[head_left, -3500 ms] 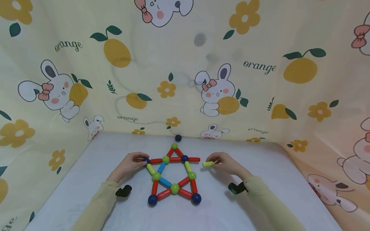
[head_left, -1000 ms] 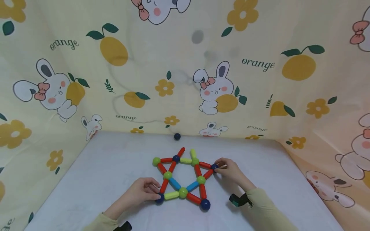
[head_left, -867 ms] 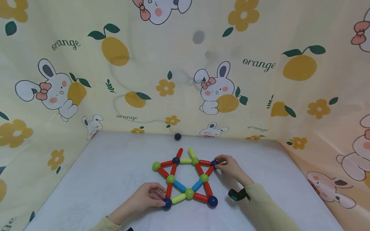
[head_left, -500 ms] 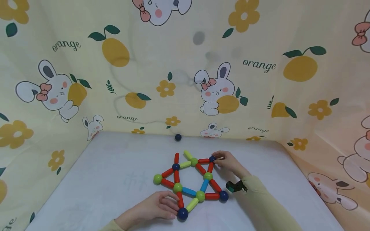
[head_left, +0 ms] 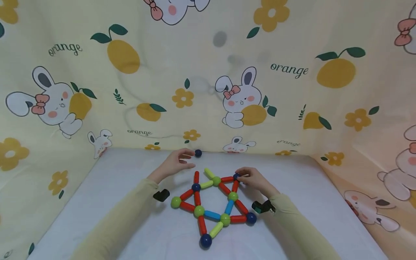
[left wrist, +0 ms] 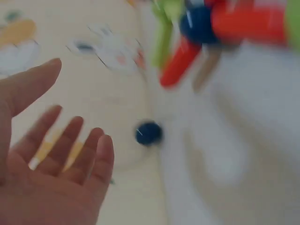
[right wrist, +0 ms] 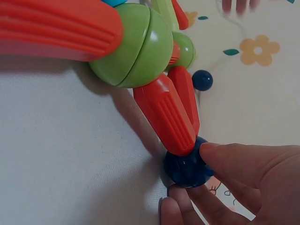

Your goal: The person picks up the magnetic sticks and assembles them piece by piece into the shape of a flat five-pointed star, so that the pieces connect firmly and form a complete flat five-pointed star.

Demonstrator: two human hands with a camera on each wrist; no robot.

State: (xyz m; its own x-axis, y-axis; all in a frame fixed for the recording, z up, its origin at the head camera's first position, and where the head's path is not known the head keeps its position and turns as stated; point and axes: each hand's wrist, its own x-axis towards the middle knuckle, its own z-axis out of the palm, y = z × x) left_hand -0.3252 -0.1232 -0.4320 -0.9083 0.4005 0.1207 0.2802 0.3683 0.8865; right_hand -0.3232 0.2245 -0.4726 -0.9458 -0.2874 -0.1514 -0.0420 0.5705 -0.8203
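A star-like frame of toy building rods and balls [head_left: 212,215] lies on the table, with red, blue and yellow-green rods joining green and dark blue balls. My right hand [head_left: 255,180] pinches a dark blue corner ball [right wrist: 187,164] of it between thumb and fingers. At the back, my left hand [head_left: 175,162] reaches with parted fingers toward a loose dark blue ball [head_left: 198,153]; in the left wrist view the ball [left wrist: 149,133] sits just beyond the fingertips, apart from them. A red rod [head_left: 196,177] and a yellow-green rod [head_left: 208,173] stick out of the frame's far side, their ends free.
The white-covered table [head_left: 130,231] ends at a printed cloth backdrop [head_left: 201,119] with rabbits and oranges. The loose ball lies right by that back edge. Dark wrist cameras [head_left: 161,195] hang below both sleeves.
The frame has been turned and shifted right. My left hand has let go of the near dark blue ball and moved to the back beside the loose one. My right hand keeps its corner ball.
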